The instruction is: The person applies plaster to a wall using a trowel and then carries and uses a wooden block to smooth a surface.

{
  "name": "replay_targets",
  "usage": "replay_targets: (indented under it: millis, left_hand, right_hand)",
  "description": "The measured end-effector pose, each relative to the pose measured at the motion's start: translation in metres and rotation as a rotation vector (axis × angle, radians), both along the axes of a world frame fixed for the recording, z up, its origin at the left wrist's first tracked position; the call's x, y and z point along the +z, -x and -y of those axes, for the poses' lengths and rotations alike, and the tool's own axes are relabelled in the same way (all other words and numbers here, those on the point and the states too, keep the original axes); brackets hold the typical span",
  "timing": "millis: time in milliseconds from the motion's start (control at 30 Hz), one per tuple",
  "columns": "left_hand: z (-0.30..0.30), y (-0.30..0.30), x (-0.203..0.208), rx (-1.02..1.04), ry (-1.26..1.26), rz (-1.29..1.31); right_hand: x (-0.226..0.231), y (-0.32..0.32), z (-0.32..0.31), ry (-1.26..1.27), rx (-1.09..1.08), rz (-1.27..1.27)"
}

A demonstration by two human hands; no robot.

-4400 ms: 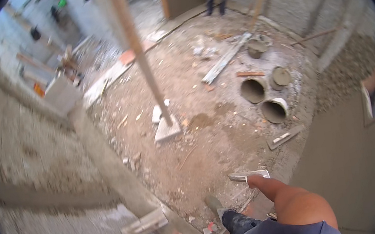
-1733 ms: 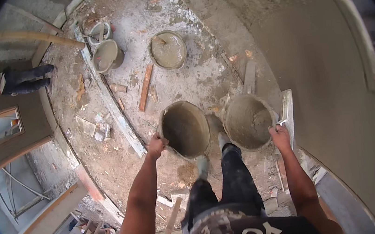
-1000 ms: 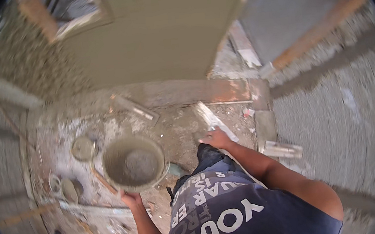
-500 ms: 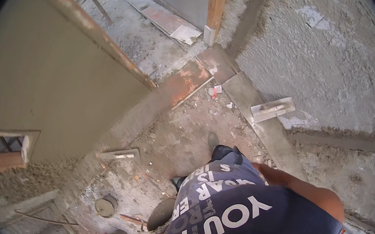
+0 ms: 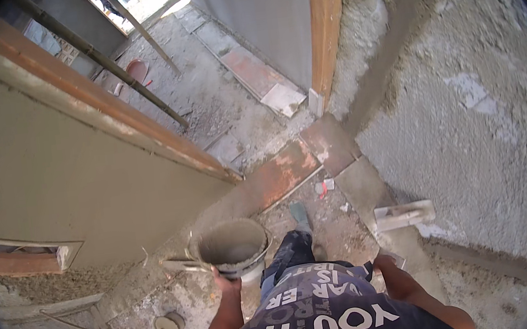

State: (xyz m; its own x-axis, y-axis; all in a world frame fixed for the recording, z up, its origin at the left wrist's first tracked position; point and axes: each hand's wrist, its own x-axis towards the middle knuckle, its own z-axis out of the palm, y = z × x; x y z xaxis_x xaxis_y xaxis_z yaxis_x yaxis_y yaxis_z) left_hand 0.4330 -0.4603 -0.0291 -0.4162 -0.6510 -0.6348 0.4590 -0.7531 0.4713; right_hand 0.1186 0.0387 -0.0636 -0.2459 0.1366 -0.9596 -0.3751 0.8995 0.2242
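My left hand (image 5: 226, 282) grips the near side of a dark bucket (image 5: 250, 272), which is lifted off the ground and tilted so that its mortar-coated inside shows. A flat-bladed float (image 5: 180, 265) shows just left of the bucket, partly behind it. My right hand (image 5: 387, 263) is low at my right side, beside the mortar-covered ledge. Its fingers are mostly hidden, and a small flat greyish edge shows next to it. Farther up that ledge lies a plastering float (image 5: 404, 215) with a pale handle, apart from both hands.
Smooth wet-looking plaster covers the left wall (image 5: 81, 180); the right wall (image 5: 451, 135) is rough. A reddish threshold (image 5: 287, 173) crosses the doorway, with a wooden frame post (image 5: 328, 25). A leaning pole (image 5: 99, 59) stands beyond. A small mortar-filled container (image 5: 169, 326) sits lower left.
My left hand has come into view, raising the bucket from the lower left floor to beside the left wall. My view has tilted up, showing more of the room beyond.
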Motion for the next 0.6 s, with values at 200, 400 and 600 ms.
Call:
replay_targets:
  millis: [200, 400, 600]
  left_hand:
    - [0.097, 0.276, 0.064, -0.299, 0.031, 0.318]
    - [0.178, 0.485, 0.118, -0.416, 0.157, 0.043]
    - [0.296, 0.557, 0.134, -0.378, 0.190, 0.184]
  right_hand:
    - [-0.049, 0.159, 0.028, 0.440, -0.005, -0.390]
    - [-0.075, 0.292, 0.051, 0.650, 0.561, -0.260]
    - [-0.058, 0.332, 0.243, 0.538, -0.126, -0.279]
